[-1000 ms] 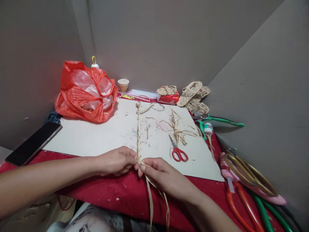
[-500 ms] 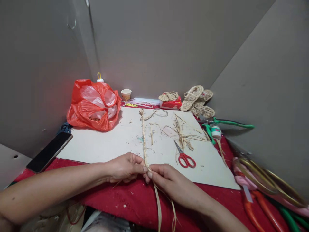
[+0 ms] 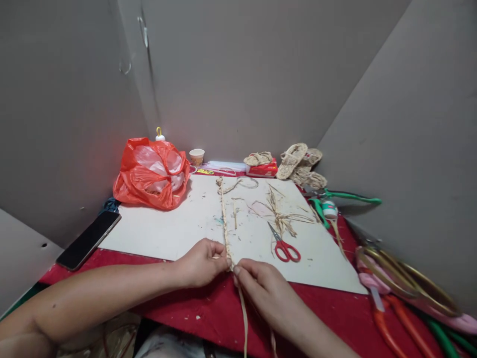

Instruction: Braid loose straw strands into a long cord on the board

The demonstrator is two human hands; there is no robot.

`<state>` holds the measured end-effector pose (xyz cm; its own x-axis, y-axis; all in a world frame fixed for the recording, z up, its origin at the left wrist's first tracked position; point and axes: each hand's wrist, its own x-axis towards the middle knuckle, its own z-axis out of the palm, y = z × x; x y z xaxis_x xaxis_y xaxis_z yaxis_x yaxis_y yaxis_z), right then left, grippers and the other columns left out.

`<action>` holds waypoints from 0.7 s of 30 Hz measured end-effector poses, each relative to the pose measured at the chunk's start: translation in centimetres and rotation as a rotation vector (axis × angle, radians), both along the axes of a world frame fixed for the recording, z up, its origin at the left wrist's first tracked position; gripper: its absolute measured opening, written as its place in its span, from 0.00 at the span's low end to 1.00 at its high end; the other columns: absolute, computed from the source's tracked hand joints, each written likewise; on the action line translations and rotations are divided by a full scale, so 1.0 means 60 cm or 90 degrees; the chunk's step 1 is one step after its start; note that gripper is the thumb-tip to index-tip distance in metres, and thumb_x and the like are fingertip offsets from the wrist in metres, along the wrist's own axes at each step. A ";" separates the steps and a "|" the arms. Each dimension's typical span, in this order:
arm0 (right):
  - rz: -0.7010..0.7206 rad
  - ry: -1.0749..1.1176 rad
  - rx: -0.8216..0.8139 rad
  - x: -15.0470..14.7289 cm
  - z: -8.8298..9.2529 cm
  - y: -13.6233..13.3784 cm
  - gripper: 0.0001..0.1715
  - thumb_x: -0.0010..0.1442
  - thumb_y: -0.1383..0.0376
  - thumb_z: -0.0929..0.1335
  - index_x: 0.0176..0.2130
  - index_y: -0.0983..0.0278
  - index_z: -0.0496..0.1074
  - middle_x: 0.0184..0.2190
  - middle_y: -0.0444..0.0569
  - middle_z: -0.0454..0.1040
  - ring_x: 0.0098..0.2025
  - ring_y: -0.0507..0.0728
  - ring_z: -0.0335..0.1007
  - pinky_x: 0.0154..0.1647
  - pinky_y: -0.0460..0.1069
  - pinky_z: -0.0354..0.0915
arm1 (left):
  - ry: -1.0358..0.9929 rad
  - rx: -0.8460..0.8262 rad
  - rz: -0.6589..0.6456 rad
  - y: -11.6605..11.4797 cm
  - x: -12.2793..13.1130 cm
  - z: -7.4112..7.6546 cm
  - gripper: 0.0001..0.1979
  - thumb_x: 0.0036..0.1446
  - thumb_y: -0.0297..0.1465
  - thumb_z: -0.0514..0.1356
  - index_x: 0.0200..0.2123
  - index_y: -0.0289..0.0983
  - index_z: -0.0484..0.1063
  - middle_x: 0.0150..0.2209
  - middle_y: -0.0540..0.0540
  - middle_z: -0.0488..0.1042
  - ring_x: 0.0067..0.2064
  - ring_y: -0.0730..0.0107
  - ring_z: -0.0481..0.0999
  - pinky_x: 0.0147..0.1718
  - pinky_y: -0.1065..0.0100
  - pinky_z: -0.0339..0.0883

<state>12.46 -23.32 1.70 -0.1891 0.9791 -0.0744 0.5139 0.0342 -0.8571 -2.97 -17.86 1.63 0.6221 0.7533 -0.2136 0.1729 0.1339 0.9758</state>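
Observation:
A thin straw braid (image 3: 224, 219) runs from the far edge of the white board (image 3: 156, 233) straight toward me. Its near end is pinched in my left hand (image 3: 204, 262), thumb against fingers. Just to the right, my right hand (image 3: 259, 283) is closed on the loose straw strands at that same end. One long straw strand (image 3: 244, 318) hangs down from between the hands over the red cloth (image 3: 179, 308). Red-handled scissors (image 3: 286, 251) lie to the right of the braid, blades pointing away. Behind them is a pile of loose straw strips (image 3: 279, 214).
At back left sits a red plastic bag (image 3: 152, 174), with a phone (image 3: 89, 240) nearer me. A paper cup (image 3: 197, 157) and woven straw sandals (image 3: 294, 161) line the back. Green-handled pliers (image 3: 350, 196) and large gold-handled scissors (image 3: 410, 283) lie along the right.
The view has tilted up slightly, so everything sits lower. My hands remain at the braid's near end, with a slightly wider gap between them.

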 end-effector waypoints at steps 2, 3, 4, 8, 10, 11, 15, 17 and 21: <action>-0.023 0.015 -0.002 -0.015 -0.009 -0.011 0.18 0.60 0.61 0.58 0.20 0.62 0.61 0.16 0.44 0.62 0.20 0.52 0.56 0.22 0.47 0.49 | -0.027 -0.022 0.001 -0.004 0.002 -0.002 0.15 0.49 0.38 0.58 0.20 0.34 0.61 0.17 0.54 0.62 0.20 0.81 0.57 0.21 0.75 0.48; -0.035 0.013 0.006 -0.022 -0.015 -0.017 0.19 0.60 0.61 0.57 0.20 0.62 0.61 0.16 0.44 0.63 0.20 0.52 0.56 0.22 0.47 0.49 | -0.042 -0.042 0.000 -0.007 0.002 -0.002 0.15 0.49 0.39 0.58 0.20 0.35 0.61 0.17 0.54 0.63 0.19 0.81 0.58 0.21 0.75 0.49; -0.045 0.001 0.020 -0.027 -0.021 -0.021 0.19 0.60 0.61 0.57 0.20 0.62 0.62 0.16 0.45 0.64 0.20 0.52 0.57 0.22 0.47 0.49 | -0.049 -0.066 0.003 -0.009 0.002 -0.002 0.15 0.48 0.40 0.59 0.20 0.35 0.61 0.16 0.54 0.63 0.18 0.81 0.58 0.20 0.75 0.49; -0.065 -0.113 0.061 -0.039 -0.037 -0.034 0.17 0.60 0.63 0.58 0.24 0.63 0.66 0.20 0.50 0.71 0.22 0.54 0.63 0.25 0.47 0.50 | -0.019 -0.147 0.034 -0.017 -0.002 0.002 0.17 0.45 0.43 0.61 0.21 0.36 0.61 0.11 0.60 0.54 0.12 0.84 0.46 0.13 0.74 0.38; -0.067 -0.194 0.069 -0.042 -0.038 -0.035 0.16 0.61 0.64 0.58 0.29 0.64 0.70 0.22 0.52 0.73 0.22 0.55 0.65 0.25 0.48 0.49 | -0.017 -0.151 0.040 -0.019 -0.005 0.003 0.18 0.45 0.44 0.61 0.21 0.36 0.61 0.10 0.60 0.53 0.12 0.84 0.45 0.12 0.74 0.37; -0.070 -0.237 0.079 -0.044 -0.038 -0.036 0.17 0.61 0.64 0.57 0.32 0.65 0.71 0.22 0.54 0.73 0.22 0.55 0.65 0.24 0.48 0.49 | -0.020 -0.144 0.040 -0.019 -0.006 0.003 0.18 0.44 0.44 0.61 0.21 0.36 0.61 0.11 0.60 0.54 0.12 0.84 0.46 0.12 0.74 0.37; -0.069 -0.351 0.135 -0.054 -0.034 -0.041 0.16 0.61 0.65 0.58 0.34 0.66 0.72 0.22 0.56 0.74 0.20 0.56 0.65 0.23 0.49 0.46 | -0.023 -0.124 0.053 -0.021 -0.005 0.005 0.17 0.43 0.42 0.62 0.22 0.37 0.60 0.11 0.60 0.54 0.12 0.84 0.47 0.13 0.74 0.37; -0.023 -0.337 0.145 -0.053 -0.028 -0.049 0.16 0.61 0.65 0.58 0.32 0.66 0.71 0.22 0.55 0.74 0.20 0.55 0.65 0.24 0.49 0.46 | -0.022 -0.123 0.062 -0.022 -0.004 0.007 0.16 0.42 0.40 0.63 0.21 0.36 0.60 0.11 0.60 0.55 0.13 0.84 0.48 0.14 0.75 0.38; 0.002 -0.144 0.131 -0.023 -0.002 -0.060 0.21 0.63 0.57 0.59 0.25 0.64 0.69 0.20 0.48 0.70 0.22 0.52 0.62 0.24 0.46 0.51 | -0.056 -0.128 0.044 -0.021 -0.009 0.013 0.16 0.43 0.40 0.62 0.21 0.36 0.59 0.13 0.58 0.58 0.15 0.84 0.50 0.15 0.75 0.40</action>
